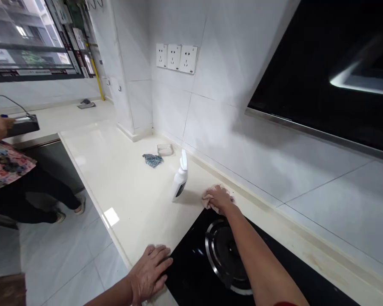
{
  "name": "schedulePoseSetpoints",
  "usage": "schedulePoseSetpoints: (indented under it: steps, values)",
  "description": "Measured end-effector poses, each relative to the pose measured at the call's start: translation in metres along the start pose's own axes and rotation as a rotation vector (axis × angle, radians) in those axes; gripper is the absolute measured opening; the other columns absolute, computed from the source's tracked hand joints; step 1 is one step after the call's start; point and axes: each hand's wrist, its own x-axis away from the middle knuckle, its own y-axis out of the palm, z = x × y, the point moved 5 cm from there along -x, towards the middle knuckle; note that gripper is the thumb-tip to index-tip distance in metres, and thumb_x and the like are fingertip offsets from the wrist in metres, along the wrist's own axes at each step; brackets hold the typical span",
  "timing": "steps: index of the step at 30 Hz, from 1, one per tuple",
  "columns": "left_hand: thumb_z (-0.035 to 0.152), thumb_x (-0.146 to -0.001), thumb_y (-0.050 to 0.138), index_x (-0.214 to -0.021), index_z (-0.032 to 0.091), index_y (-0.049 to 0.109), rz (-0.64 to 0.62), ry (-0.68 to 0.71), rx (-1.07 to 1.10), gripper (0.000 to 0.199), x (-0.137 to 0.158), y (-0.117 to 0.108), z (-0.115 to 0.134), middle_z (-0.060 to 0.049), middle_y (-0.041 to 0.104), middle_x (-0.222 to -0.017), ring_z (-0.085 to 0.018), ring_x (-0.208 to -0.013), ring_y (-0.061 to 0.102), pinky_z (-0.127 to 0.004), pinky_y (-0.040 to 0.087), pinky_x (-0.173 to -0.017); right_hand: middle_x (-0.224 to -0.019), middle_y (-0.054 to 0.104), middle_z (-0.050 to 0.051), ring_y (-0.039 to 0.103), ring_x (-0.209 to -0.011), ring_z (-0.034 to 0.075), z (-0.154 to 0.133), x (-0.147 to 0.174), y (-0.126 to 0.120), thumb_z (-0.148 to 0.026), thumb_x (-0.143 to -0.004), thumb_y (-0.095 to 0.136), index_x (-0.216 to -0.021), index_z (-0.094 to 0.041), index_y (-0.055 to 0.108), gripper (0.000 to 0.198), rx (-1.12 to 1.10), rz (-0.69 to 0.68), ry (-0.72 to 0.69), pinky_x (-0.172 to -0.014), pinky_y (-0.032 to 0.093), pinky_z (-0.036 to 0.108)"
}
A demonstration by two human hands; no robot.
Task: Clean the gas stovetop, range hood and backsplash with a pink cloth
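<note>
My right hand (219,197) is closed on a pale, crumpled cleaning cloth (208,201), pressing it to the white countertop (124,178) just behind the corner of the black gas stove (191,259). Bits of the cloth stick out around my fingers. My left hand (151,270) lies flat on the counter's front part, fingers spread, with the fingertips at the stove's left edge. A white spray bottle (180,180) stands upright on the counter, left of my right hand.
A blue-grey rag (152,160) and a small clear dish (165,149) lie near the wall. The range hood (325,76) hangs over the stove at right. Another person (9,170) stands at the sink on the left. Wall sockets (175,57) sit above the counter.
</note>
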Motion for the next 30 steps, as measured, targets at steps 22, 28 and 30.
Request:
schedulePoseSetpoints:
  steps: [22,28,30]
  values:
    - [0.059,-0.091,0.05,-0.154,0.022,0.02,0.234,0.005,0.162,0.078,0.013,0.005,-0.02,-0.023,0.02,-0.16,-0.04,-0.147,0.024,-0.062,0.035,-0.109,-0.14,0.046,0.009,0.046,-0.117,0.033,-0.197,0.218,0.089,-0.024,-0.081,0.06,-0.136,-0.035,0.054,0.056,-0.304,0.219,-0.105,-0.099,0.036,0.048]
    - [0.06,-0.094,0.047,-0.153,0.025,0.026,-0.011,0.176,0.344,0.072,0.008,0.001,-0.003,-0.016,0.039,-0.154,-0.035,-0.145,0.031,-0.055,0.032,-0.112,-0.139,0.049,0.013,0.046,-0.128,0.036,-0.161,0.288,0.14,-0.029,-0.075,0.057,-0.147,-0.023,0.04,0.075,-0.438,0.576,0.108,-0.106,0.038,0.054]
    - [0.062,-0.092,0.049,-0.151,0.022,0.028,0.03,0.236,0.413,0.074,-0.001,-0.006,0.015,-0.018,0.038,-0.154,-0.036,-0.145,0.03,-0.056,0.031,-0.113,-0.138,0.052,0.016,0.051,-0.125,0.036,-0.158,0.291,0.144,-0.035,-0.079,0.054,-0.149,-0.02,0.037,0.073,-0.554,0.614,0.157,-0.105,0.04,0.056]
